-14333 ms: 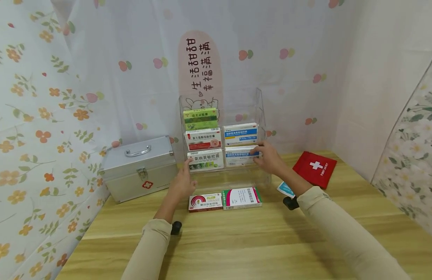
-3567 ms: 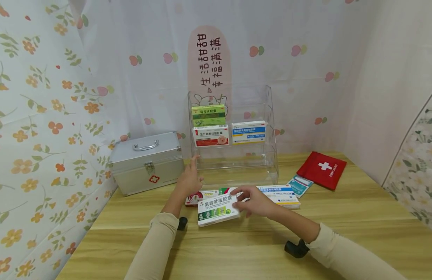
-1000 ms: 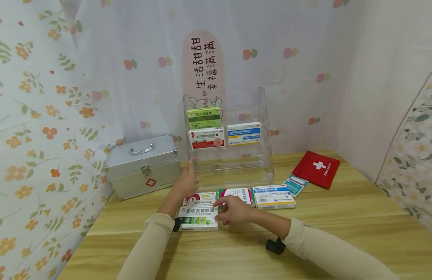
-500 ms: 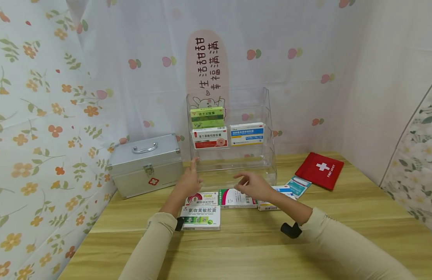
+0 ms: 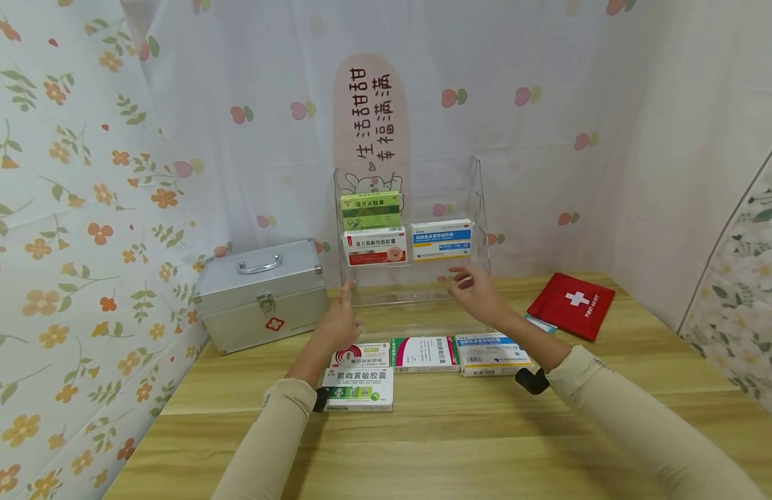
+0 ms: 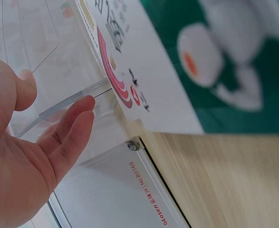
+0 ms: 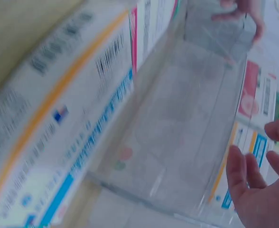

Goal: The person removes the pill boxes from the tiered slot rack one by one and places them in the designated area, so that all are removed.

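Observation:
My left hand (image 5: 337, 325) is at the left side of a clear acrylic display rack (image 5: 417, 298), index finger against its edge and the other fingers loosely bent. My right hand (image 5: 479, 295), fingers apart and holding nothing, hovers before the rack just below a blue-and-white medicine box (image 5: 442, 240). Left of that box, in the same tier, stands a red-and-white medicine box (image 5: 374, 247); a green medicine box (image 5: 370, 211) is in the tier above. A white-and-green medicine box (image 5: 358, 389) lies flat on the table near my left wrist.
Behind that box lie a medicine box with red rings (image 5: 360, 355), a pink-and-green one (image 5: 425, 353) and another blue-and-white one (image 5: 493, 355). A silver first-aid case (image 5: 260, 295) stands left. A red first-aid pouch (image 5: 570, 305) lies right, partly over a teal packet (image 5: 540, 323).
Two boxes from the rack's lower tier now lie on the table. My right hand let go of the white-and-green box and rose to the rack. My left hand stayed at the rack's side.

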`<state>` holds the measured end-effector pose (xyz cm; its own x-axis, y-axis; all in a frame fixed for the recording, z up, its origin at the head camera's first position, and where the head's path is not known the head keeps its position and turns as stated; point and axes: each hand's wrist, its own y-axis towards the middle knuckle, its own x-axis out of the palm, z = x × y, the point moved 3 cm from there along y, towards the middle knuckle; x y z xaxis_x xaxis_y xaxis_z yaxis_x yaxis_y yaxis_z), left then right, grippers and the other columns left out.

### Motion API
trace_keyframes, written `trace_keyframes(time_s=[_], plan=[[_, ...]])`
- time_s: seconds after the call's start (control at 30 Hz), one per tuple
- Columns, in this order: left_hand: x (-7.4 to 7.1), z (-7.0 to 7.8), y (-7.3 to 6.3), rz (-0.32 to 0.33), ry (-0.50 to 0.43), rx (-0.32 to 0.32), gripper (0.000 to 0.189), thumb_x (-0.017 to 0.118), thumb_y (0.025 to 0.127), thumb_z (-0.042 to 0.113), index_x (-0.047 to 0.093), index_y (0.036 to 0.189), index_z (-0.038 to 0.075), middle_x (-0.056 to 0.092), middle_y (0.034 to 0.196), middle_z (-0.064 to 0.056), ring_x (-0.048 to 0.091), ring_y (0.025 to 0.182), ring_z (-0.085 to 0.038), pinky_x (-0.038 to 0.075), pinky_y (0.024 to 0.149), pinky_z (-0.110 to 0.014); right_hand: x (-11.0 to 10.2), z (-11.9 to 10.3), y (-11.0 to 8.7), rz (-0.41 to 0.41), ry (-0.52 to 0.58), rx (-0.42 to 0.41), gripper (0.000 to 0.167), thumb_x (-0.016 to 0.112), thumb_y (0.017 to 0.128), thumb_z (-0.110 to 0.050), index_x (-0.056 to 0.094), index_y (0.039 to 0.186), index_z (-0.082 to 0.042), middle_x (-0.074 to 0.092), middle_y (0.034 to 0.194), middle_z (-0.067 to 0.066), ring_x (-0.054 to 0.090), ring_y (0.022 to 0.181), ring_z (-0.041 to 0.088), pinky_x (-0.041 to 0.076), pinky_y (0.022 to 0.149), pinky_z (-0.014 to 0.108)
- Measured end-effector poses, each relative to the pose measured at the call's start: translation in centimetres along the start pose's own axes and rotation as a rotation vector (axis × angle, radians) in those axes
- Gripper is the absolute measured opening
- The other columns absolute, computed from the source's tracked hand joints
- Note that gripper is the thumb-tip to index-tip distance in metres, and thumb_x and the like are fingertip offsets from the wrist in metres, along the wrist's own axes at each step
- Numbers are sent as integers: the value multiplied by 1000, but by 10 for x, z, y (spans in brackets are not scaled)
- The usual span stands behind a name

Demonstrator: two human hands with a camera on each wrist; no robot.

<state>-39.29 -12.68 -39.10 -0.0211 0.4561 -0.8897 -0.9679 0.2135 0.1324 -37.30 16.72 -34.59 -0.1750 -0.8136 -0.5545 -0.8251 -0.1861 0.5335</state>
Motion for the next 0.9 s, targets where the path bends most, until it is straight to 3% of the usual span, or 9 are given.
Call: trace_keyframes(time_s=[0.27, 0.47, 0.67, 0.9], plan=[[0, 0, 1, 14, 3, -3, 93, 68, 92, 13, 1, 155, 25, 50, 122, -30, 56, 75, -26, 50, 66, -41, -18, 3, 21, 89, -95, 86, 42, 69, 92, -13, 58, 128, 6, 54, 131, 28, 57, 111, 48, 50, 91, 56], [-1, 0, 0, 13, -13, 3, 93, 68, 92, 12, 1, 154, 24, 50, 121, -30, 57, 73, -26, 49, 63, -40, -25, 2, 38, 153, -138, 56, 45, 69, 90, -10, 57, 131, 7, 44, 134, 33, 48, 120, 50, 46, 93, 59], [2, -2, 1, 12, -13, 5, 94, 68, 92, 13, -1, 155, 25, 51, 120, -30, 56, 71, -25, 48, 60, -38, -31, 5, 54, 142, -184, 51, 52, 69, 90, -10, 53, 136, 7, 39, 141, 35, 35, 132, 52, 33, 106, 64], [3, -3, 2, 27, 2, 2, 92, 68, 92, 14, 2, 154, 26, 53, 117, -27, 57, 73, -25, 49, 63, -40, -32, 8, 64, 118, -261, 76, 54, 70, 90, -14, 53, 138, 3, 42, 141, 34, 35, 132, 50, 22, 102, 61]])
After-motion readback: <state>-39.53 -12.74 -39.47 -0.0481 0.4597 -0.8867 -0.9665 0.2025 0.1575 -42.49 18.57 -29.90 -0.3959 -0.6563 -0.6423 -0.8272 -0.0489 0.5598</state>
